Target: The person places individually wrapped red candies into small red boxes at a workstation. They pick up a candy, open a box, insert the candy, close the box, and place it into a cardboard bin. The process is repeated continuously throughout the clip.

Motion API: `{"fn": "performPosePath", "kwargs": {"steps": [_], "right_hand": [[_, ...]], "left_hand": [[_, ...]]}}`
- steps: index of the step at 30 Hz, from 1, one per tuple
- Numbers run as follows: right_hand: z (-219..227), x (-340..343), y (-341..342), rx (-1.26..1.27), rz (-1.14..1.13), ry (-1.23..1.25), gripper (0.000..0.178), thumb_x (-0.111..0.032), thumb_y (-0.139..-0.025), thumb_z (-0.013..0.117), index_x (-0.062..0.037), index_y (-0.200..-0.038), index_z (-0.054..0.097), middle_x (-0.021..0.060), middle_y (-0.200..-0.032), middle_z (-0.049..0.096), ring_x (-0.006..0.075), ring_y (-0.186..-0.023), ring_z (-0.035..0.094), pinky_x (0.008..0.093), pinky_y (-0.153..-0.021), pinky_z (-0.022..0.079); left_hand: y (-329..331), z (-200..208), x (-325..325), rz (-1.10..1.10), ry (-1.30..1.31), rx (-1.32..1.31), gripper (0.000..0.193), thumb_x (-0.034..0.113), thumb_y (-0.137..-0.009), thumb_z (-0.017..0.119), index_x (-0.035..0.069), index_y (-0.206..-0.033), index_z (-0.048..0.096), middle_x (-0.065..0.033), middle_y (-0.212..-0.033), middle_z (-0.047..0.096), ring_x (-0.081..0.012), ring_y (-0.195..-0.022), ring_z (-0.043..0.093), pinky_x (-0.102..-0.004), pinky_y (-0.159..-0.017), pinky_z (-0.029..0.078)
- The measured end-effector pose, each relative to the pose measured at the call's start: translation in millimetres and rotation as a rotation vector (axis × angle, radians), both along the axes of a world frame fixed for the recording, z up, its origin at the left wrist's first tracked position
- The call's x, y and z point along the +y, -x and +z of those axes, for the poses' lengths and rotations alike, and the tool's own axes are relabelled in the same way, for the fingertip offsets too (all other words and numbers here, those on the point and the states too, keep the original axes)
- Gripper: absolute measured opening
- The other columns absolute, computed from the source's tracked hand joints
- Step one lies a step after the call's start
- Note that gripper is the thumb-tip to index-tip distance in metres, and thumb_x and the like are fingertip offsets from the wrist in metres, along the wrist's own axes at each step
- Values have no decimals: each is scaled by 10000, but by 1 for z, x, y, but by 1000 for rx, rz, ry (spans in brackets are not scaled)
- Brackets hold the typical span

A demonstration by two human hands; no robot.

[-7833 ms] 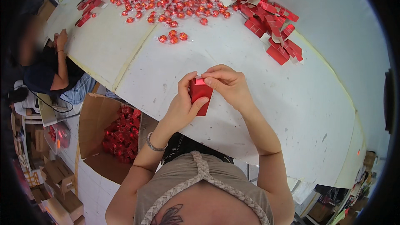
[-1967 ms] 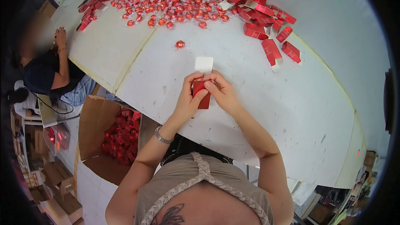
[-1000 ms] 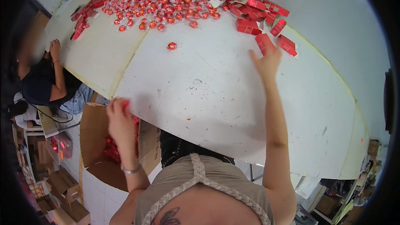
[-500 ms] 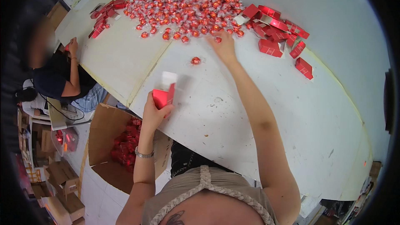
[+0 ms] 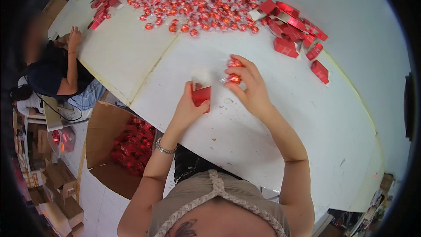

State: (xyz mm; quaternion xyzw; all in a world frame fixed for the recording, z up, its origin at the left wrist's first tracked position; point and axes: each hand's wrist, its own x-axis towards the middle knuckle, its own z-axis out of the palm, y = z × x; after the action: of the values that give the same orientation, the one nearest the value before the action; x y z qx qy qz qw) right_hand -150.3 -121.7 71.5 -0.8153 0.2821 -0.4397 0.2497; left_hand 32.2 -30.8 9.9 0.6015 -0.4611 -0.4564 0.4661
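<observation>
My left hand [image 5: 186, 113] grips a small red cardboard box [image 5: 203, 96], with its pale flap up at the top. Just to the right, my right hand [image 5: 255, 92] pinches two round candies [image 5: 234, 78] in red foil and clear twisted wrappers. The candies are close to the box's open top but apart from it. A big heap of the same wrapped candies [image 5: 193, 2] lies at the far side of the white table [image 5: 272, 149].
Several red boxes [image 5: 286, 47] lie loosely stacked at the right of the heap, more red boxes [image 5: 100, 17] at its left. A large carton [image 5: 97, 142] holding red boxes stands below the table's left edge. At the left sits another person [image 5: 48, 79].
My right hand has drawn back from the heap with two candies, including the one that lay alone on the table. My left hand has moved right and farther in with the box.
</observation>
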Motion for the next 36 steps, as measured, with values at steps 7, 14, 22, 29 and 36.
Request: {"fn": "performPosePath", "kwargs": {"steps": [7, 14, 22, 29, 36], "right_hand": [[15, 32, 15, 492, -110, 516, 341, -399, -727, 697, -127, -910, 604, 21, -1104, 618, 164, -947, 526, 406, -870, 337], [10, 39, 15, 242, -341, 465, 374, -403, -702, 727, -125, -929, 619, -27, -919, 641, 164, -912, 520, 427, -886, 297], [7, 43, 35, 322, -106, 219, 217, -304, -757, 709, -133, -886, 672, -21, -842, 641, 174, -858, 534, 443, -901, 292], [0, 36, 49, 379, -273, 201, 178, -302, -757, 712, -157, -843, 657, -50, -811, 645, 197, -865, 544, 423, -899, 303], [-11, 54, 54, 492, -272, 338, 248, -286, -804, 668, -138, -1002, 688, 68, -1154, 588, 259, -1143, 465, 468, -967, 271]], "left_hand": [[49, 16, 4, -78, 130, -157, 586, 137, -763, 682, 16, -1210, 322, -151, -999, 598, -201, -884, 627, -315, -729, 517], [62, 16, 13, -118, 159, 4, 644, 205, -770, 708, 17, -1238, 307, -164, -972, 614, -235, -876, 640, -322, -742, 516], [72, 24, 24, -187, 32, -183, 710, 229, -773, 701, 21, -1281, 250, -194, -974, 618, -286, -881, 654, -344, -717, 523], [80, 8, 23, -165, 214, -194, 803, 204, -814, 670, 28, -1362, 110, -226, -1076, 580, -319, -865, 651, -366, -715, 523], [74, 7, 23, -207, 338, -148, 844, 197, -865, 627, 13, -1391, -8, -277, -1208, 483, -336, -835, 643, -396, -704, 522]]}}
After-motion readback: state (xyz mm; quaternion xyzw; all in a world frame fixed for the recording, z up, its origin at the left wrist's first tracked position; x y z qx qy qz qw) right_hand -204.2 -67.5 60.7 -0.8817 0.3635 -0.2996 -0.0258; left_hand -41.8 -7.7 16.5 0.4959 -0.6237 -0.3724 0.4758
